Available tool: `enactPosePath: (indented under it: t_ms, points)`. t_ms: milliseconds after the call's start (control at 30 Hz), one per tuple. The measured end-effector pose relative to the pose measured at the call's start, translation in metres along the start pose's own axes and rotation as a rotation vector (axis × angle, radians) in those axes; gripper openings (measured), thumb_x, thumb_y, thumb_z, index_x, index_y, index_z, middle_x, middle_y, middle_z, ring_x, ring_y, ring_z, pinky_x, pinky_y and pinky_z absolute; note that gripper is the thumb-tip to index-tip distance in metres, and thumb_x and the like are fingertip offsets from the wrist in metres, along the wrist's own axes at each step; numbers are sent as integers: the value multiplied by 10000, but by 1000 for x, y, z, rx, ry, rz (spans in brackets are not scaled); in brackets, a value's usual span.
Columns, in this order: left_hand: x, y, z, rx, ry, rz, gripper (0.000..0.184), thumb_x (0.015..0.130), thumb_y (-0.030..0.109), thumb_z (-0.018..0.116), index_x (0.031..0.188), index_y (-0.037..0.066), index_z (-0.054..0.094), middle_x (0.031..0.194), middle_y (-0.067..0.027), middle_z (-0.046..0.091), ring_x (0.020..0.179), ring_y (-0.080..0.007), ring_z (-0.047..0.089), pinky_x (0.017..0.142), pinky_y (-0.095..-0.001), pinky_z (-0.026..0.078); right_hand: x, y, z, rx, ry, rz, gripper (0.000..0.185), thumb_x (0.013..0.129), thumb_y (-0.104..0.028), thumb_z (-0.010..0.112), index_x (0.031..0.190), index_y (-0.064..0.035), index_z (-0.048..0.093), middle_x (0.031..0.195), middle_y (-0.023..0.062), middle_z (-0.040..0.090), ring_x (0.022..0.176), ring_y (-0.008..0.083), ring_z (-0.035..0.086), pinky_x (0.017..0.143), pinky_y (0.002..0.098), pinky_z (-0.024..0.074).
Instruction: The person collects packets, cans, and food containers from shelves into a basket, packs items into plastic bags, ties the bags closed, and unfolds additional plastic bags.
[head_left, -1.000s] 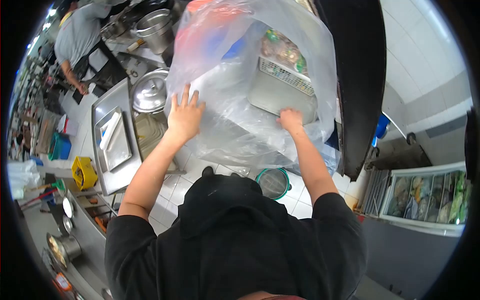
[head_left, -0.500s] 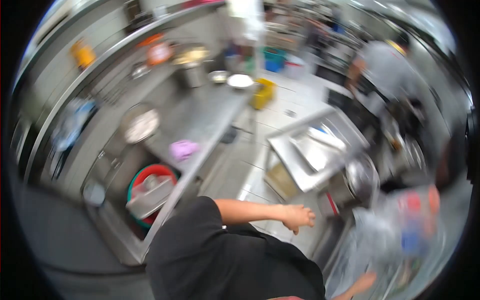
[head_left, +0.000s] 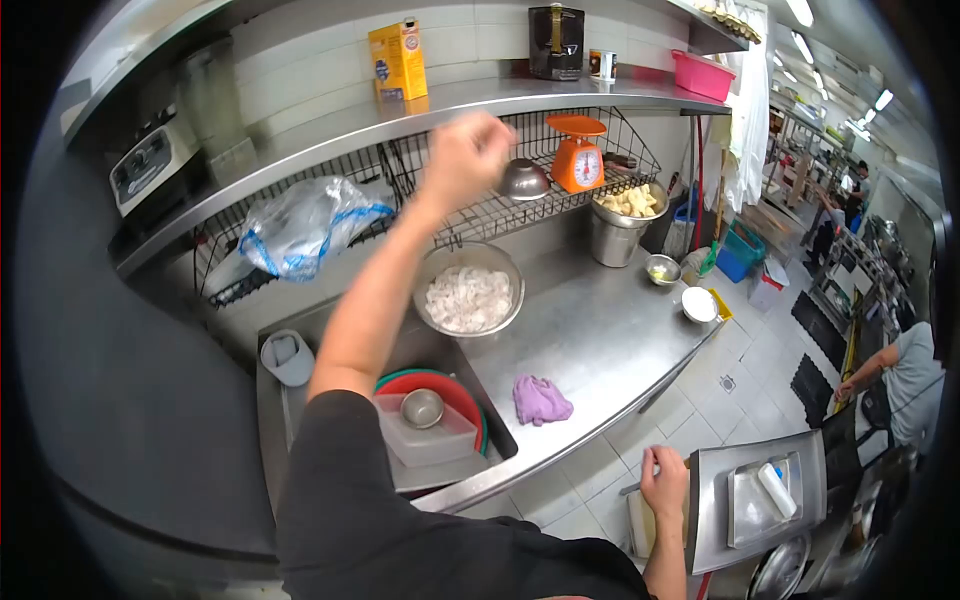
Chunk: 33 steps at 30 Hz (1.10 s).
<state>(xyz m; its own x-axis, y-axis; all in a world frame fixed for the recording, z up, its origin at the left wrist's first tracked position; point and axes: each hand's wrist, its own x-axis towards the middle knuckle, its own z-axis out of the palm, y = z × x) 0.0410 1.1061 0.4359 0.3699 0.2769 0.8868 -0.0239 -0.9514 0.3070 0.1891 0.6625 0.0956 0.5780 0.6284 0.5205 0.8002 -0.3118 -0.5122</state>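
My left hand (head_left: 465,165) is raised in front of the wire rack (head_left: 400,170), below the steel shelf. Its fingers are bent and slightly blurred, so their grip is unclear. Just right of it is a small metal bowl (head_left: 523,180), with an orange kitchen scale (head_left: 578,160) beyond. Lower down, my right hand (head_left: 664,482) hangs with curled fingers, nothing visible in them, beside a steel table (head_left: 708,500). Below my left forearm, a large bowl of pale, shrimp-like pieces (head_left: 468,298) sits at the sink's edge. A purple cloth (head_left: 541,400) lies crumpled on the counter (head_left: 590,320).
Inside the sink are a red tub (head_left: 455,400) and a clear plastic container (head_left: 425,440) with a small bowl. A yellow box (head_left: 398,62) stands on the shelf. A plastic bag (head_left: 310,225) hangs at the rack. At far right, another person (head_left: 905,380) works.
The view has swung left toward the counter and shelf. My left hand has gone from stretched out low over the floor to raised at the rack. My right hand has moved away from the plastic bags.
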Motion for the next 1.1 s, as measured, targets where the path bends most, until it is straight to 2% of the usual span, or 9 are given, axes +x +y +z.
enactPosePath:
  t_ms: [100, 300, 433, 467, 600, 867, 1000, 1033, 1100]
  points:
    - [79, -74, -37, 886, 202, 119, 367, 964, 410, 620, 1019, 59, 711, 1045, -142, 708, 1041, -298, 646, 904, -569, 463, 71, -20, 42, 195, -21, -47, 59, 901, -69, 676, 878, -15, 677, 781, 147, 661, 700, 314, 641, 633, 401, 497]
    - [125, -137, -42, 1031, -37, -422, 774, 924, 489, 654, 1560, 246, 287, 1471, -248, 432, 1314, -535, 444, 1022, -702, 360, 359, -152, 51, 498, 251, -467, 121, 933, -109, 671, 922, 11, 686, 763, 133, 668, 615, 193, 619, 578, 314, 479]
    - [117, -123, -27, 1180, 37, -373, 768, 943, 446, 643, 1577, 236, 265, 1510, -270, 365, 1330, -552, 414, 1029, -729, 331, 609, -236, 70, 478, 557, -541, 214, 951, -184, 574, 1007, 4, 660, 932, 203, 705, 915, 394, 684, 821, 448, 525]
    - [119, -122, -27, 1186, -9, -427, 774, 946, 450, 639, 1585, 264, 245, 1543, -273, 312, 1330, -563, 410, 1030, -750, 316, 676, -242, 85, 428, 576, -457, 348, 940, -231, 590, 1207, -11, 632, 1056, 172, 716, 1035, 321, 674, 915, 424, 507]
    - [118, -128, -27, 1183, -53, -501, 780, 944, 483, 626, 1592, 325, 220, 1599, -267, 237, 1368, -605, 344, 1019, -819, 265, 799, -276, 112, 648, 328, -127, 744, 857, -279, 635, 1444, 44, 313, 1274, 272, 637, 1236, 425, 585, 1083, 461, 420]
    - [120, -131, -31, 1176, -73, -520, 919, 933, 477, 644, 1617, 235, 80, 1566, -333, 244, 1307, -580, 448, 1016, -780, 328, 776, -304, 67, 383, 448, -21, 523, 976, -414, 535, 1158, 53, 685, 1218, 313, 651, 1198, 440, 616, 1004, 492, 497]
    - [132, -133, -31, 1045, -49, -640, 1014, 891, 475, 700, 1603, 114, 74, 1529, -378, 270, 1307, -571, 451, 1026, -742, 349, 751, -295, 14, 431, 493, -88, 470, 960, -404, 641, 1020, 59, 697, 828, 190, 722, 714, 315, 703, 658, 437, 558]
    - [143, -134, -32, 1018, -64, -693, 1046, 869, 457, 735, 1594, 83, 80, 1516, -392, 277, 1314, -578, 436, 1040, -719, 350, 694, -308, -18, 629, 511, -66, 421, 870, -364, 716, 1043, 20, 718, 992, 247, 710, 964, 304, 680, 862, 424, 522]
    - [171, -160, -34, 916, 63, -660, 1082, 836, 503, 751, 1587, 75, 100, 1503, -393, 303, 1336, -553, 428, 1029, -709, 378, 697, -264, -31, 906, 209, -18, 397, 906, -344, 657, 956, 44, 723, 1001, 282, 692, 970, 368, 673, 884, 458, 511]
